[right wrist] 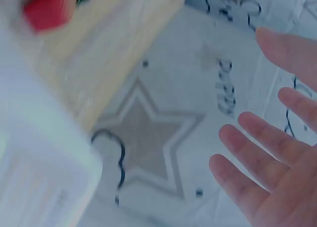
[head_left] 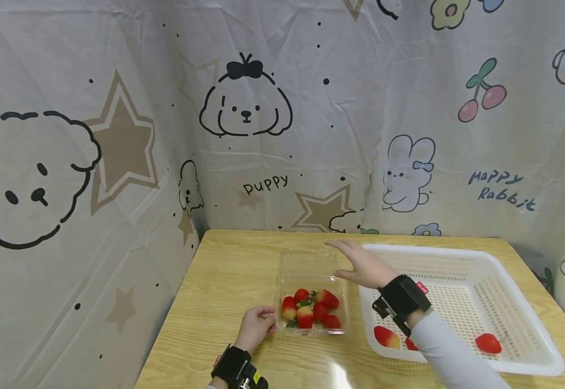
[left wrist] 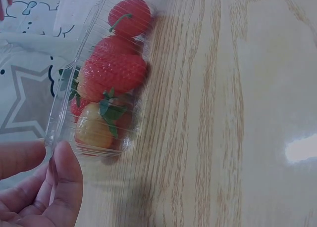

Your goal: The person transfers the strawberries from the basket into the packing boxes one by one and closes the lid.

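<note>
A clear plastic clamshell box (head_left: 282, 283) lies on the table with its lid (head_left: 307, 263) folded back, away from the person. Several red strawberries (head_left: 304, 317), some pale with green leaves, fill its near half. My left hand (head_left: 257, 328) is at the box's near left side; the left wrist view shows thumb and fingertip pinching the rim (left wrist: 63, 101) at a corner. Over the lid's right edge my right hand (head_left: 367, 267) hovers, fingers spread and holding nothing. The right wrist view shows its fingers (right wrist: 252, 148) apart from everything.
A white perforated basket (head_left: 428, 249) stands right of the box, under the right forearm. Inside it lie a red-and-yellow strawberry (head_left: 386, 336), a red one (head_left: 488, 343) and another partly hidden by the sleeve. Printed cloth (head_left: 273, 205) hangs behind the wooden table (head_left: 234, 265).
</note>
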{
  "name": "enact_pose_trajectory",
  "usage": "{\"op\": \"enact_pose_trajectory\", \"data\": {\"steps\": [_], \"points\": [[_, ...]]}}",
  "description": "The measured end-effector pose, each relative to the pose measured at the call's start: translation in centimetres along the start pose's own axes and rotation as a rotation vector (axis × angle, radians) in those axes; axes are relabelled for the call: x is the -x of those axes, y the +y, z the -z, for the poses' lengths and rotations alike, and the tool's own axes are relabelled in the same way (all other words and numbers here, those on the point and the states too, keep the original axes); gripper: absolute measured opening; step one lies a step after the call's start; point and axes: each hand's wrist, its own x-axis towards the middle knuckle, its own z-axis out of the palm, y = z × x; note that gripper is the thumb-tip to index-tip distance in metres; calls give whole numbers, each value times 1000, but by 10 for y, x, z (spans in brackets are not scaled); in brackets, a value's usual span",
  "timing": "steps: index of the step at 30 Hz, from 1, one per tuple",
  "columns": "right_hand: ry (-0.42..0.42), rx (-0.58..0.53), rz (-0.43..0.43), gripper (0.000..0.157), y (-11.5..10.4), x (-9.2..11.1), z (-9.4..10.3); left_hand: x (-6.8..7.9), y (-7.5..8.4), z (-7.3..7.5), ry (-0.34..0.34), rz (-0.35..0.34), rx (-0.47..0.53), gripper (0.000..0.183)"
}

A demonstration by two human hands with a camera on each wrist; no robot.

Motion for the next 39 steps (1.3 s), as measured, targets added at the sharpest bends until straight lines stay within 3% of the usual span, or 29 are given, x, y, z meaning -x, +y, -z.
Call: {"op": "enact_pose_trajectory", "data": {"steps": [4, 9, 15, 20, 29, 39], "points": [[19, 31, -30, 65, 15, 17, 14, 0, 1, 0, 5, -4, 0, 26], [-43, 64, -94, 55, 31, 38, 19, 0, 2, 0, 4, -2, 9, 26], [-205, 42, -227, 38, 48, 58, 12, -1, 1, 0, 2, 3, 7, 26], [-341, -23, -358, 34, 57, 71, -3, -1, 1, 0, 1, 1, 4, 26], [-523, -74, -449, 31, 62, 78, -31, 0, -2, 0, 7, 5, 0, 27], [-668, -174, -543, 29, 59, 77, -37, 0, 0, 1, 5, 22, -4, 27]]}}
